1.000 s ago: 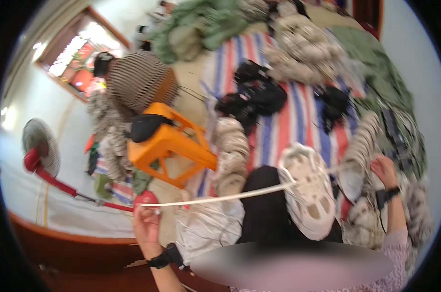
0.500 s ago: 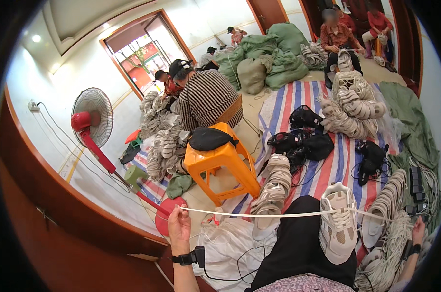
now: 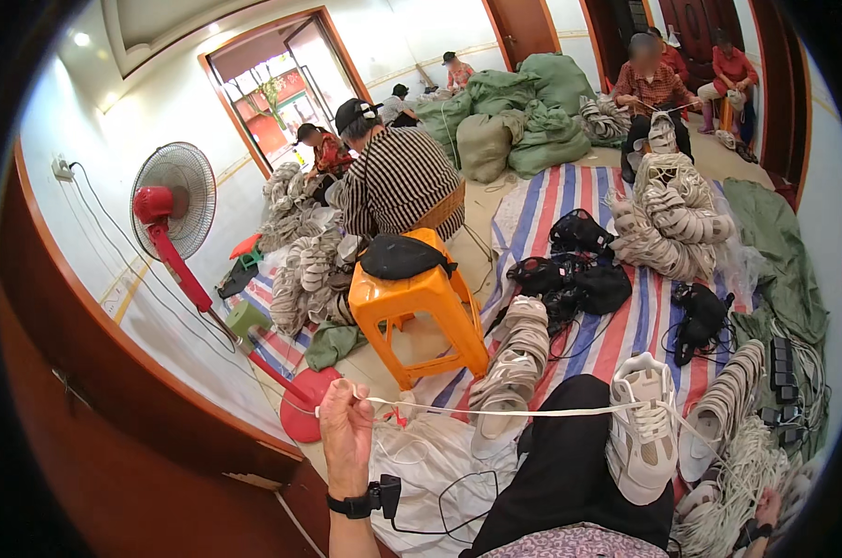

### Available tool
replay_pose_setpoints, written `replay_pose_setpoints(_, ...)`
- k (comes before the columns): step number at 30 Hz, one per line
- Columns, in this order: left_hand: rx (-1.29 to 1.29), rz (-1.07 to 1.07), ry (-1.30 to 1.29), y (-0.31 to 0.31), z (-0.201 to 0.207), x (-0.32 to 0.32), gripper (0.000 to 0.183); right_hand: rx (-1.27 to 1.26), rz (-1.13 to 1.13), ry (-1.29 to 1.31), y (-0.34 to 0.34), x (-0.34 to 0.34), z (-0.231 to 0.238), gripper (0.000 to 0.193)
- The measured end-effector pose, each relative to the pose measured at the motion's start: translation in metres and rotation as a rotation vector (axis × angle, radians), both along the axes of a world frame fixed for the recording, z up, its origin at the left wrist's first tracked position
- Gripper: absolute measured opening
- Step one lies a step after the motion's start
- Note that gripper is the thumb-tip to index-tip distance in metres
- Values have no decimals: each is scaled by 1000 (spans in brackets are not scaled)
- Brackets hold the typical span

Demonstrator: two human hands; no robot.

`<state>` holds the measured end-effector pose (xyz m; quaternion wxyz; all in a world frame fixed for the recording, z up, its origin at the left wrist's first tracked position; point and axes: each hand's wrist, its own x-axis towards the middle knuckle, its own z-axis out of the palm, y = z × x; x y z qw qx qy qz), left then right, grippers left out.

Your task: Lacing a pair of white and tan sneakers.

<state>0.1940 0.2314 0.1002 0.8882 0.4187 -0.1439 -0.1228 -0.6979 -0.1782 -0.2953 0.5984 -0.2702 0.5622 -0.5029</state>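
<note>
A white-and-beige sneaker (image 3: pixel 642 442) rests on my black-trousered knee, toe toward me, its upper eyelets partly laced. A flat white shoelace (image 3: pixel 504 411) runs from it to my left hand (image 3: pixel 348 432), whose fingers are pinched shut on the lace's end. The lace's other side droops from the sneaker toward the lower right. My right hand (image 3: pixel 768 507) is low at the right rim, beside a heap of loose pale shoelaces (image 3: pixel 732 488). Its fingers are too small and unclear to read. Black straps are on both wrists, and a cable leads from the left one.
Nested rows of shoes (image 3: pixel 518 358) and more shoes (image 3: pixel 728 391) flank my knee on a striped sheet (image 3: pixel 570 195). An orange stool (image 3: pixel 416 312) bears a black bag. A red fan (image 3: pixel 174 219) stands left. Other people sit beyond, near shoe piles and green sacks (image 3: pixel 546 139).
My right hand has dropped lower, to the shoelace heap, and the lace's right side has gone from taut to drooping. My left hand keeps its pinch. The view has shifted slightly.
</note>
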Motion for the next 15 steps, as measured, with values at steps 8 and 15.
replay_pose_setpoints(8,232,-410,68,-71,-33,-57,13,-112,198,197,34,173,93,16)
replay_pose_setpoints(15,378,-675,3,-166,-88,-96,17,-174,540,219,37,395,227,18)
